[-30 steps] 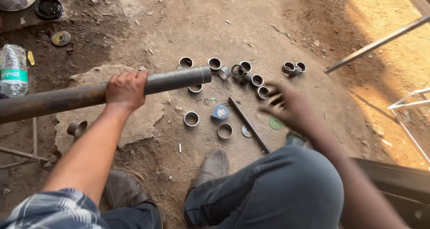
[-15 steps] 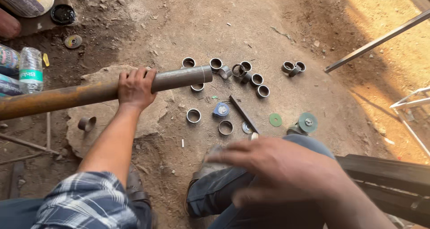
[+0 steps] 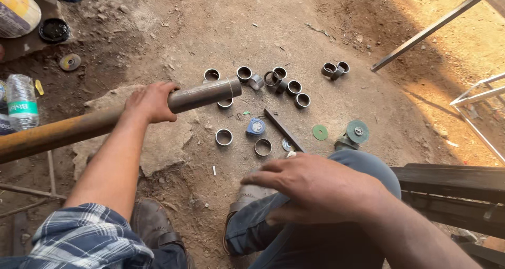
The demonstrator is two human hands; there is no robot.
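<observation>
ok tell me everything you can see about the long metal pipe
The long metal pipe is a round hollow tube, apparently steel. It lies nearly level above the dirt ground, rising slightly toward its open cut end, which hangs over a scatter of short cut rings. Near that end it looks bare grey; toward the left edge of the view it turns rusty orange-brown and runs out of frame. The left hand grips it from above, fingers wrapped round. The right hand is off it, resting on a knee.

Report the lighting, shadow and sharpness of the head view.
Head view: hard sunlight washes out the dirt at upper right; the rest lies in even shade. The cut rings and pipe look sharp. The right hand, close to the lens, is slightly soft; the left hand is crisp.
</observation>
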